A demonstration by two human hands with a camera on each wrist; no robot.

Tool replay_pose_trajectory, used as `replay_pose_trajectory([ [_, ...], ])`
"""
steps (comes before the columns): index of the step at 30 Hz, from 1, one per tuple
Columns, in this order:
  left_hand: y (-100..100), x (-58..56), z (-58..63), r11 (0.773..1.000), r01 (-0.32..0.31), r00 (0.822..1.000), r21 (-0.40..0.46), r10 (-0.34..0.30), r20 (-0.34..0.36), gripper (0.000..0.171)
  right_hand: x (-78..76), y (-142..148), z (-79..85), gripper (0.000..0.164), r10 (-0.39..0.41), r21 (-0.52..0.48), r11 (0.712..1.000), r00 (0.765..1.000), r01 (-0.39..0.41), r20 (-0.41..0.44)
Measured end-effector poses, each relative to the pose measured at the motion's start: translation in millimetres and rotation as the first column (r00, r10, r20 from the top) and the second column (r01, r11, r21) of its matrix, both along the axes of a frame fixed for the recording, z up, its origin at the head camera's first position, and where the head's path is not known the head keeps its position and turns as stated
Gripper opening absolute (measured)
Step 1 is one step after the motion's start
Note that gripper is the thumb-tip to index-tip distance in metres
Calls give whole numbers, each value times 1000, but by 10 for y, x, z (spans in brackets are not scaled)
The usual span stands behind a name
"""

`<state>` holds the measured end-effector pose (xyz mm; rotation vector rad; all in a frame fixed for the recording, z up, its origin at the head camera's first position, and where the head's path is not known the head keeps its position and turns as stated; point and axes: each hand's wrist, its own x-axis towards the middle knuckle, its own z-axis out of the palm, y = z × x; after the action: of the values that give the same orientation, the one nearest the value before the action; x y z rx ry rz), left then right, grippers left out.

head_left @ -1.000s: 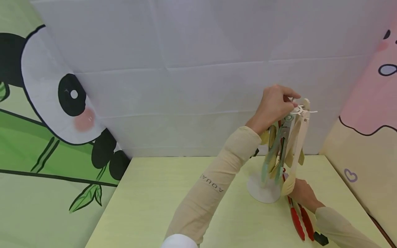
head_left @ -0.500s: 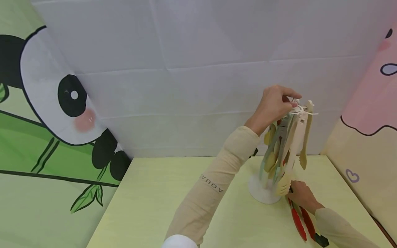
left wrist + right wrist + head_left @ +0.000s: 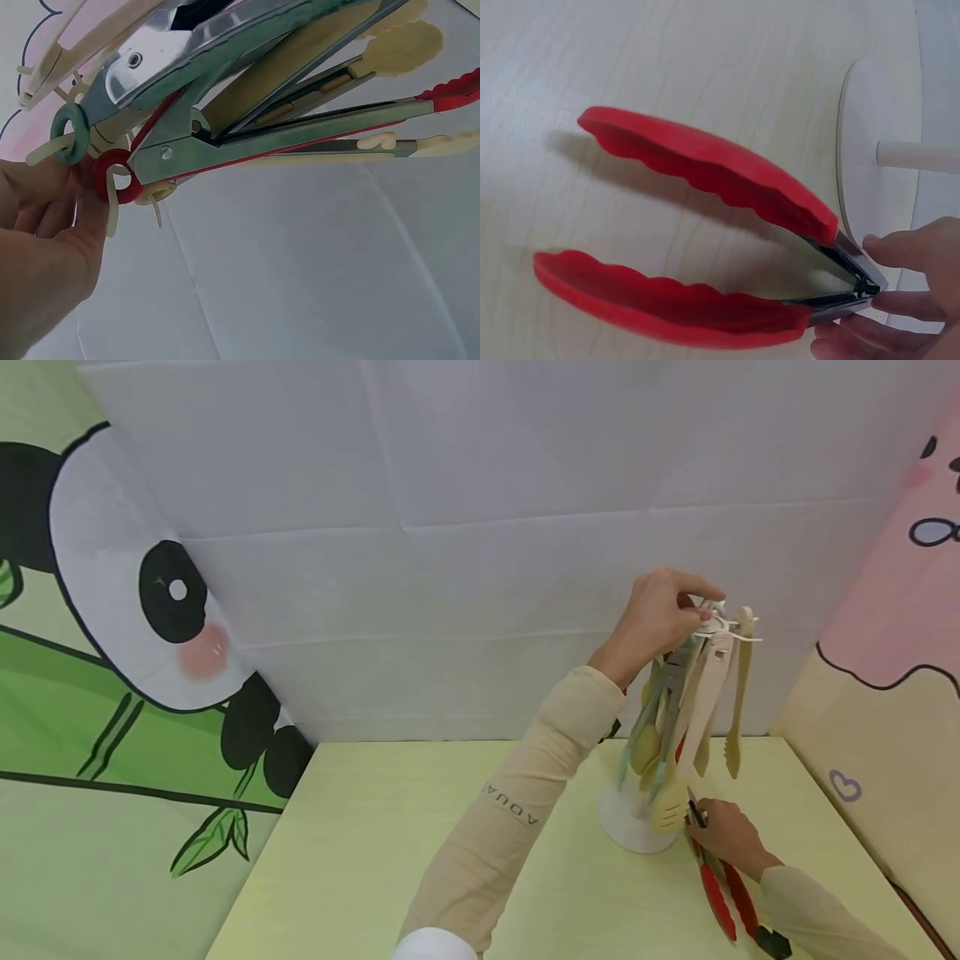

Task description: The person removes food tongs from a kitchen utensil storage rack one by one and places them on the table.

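With fingers and thumb, my left hand (image 3: 660, 614) pinches the top of a white hanging rack, whose round base (image 3: 621, 827) stands on the table. Around its hooks hang several kitchen tongs, among them cream tongs (image 3: 708, 685), beige tongs (image 3: 740, 702) at the right and red-tipped tongs (image 3: 300, 135) with a red loop. A green loop (image 3: 70, 133) sits on a hook by my left fingers. Low beside the base, my right hand (image 3: 727, 835) grips red-tipped tongs (image 3: 705, 154) near the hinge end. Their two red arms are spread apart, pointing toward the table's front.
A pale yellow table (image 3: 420, 827) lies under everything. A white sheet (image 3: 450, 577) rises behind it. Printed panels flank the table, with a panda (image 3: 120, 593) at left and a pink figure (image 3: 892, 568) at right.
The rack has turned: the cream tongs at the front have swung leftward, and beige tongs have come into view at right. My right hand keeps the red-tipped tongs almost in place.
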<state>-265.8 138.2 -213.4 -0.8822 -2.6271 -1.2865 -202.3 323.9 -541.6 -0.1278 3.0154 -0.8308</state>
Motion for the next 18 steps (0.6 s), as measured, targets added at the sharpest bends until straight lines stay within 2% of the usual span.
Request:
replay_pose_trajectory([
  [5,6,-13,-17,1000,5,1000,4,-5,-19,24,28,29,86,37,-47,-2,999,998,47,39],
  [10,21,-27,-21,1000,5,999,-10,-5,-46,24,43,84,197,44,-80,7,997,997,80,-16],
  [18,6,-34,-21,1000,25,999,3,-25,-25,24,113,169,309,47,-115,-18,993,990,114,-86],
])
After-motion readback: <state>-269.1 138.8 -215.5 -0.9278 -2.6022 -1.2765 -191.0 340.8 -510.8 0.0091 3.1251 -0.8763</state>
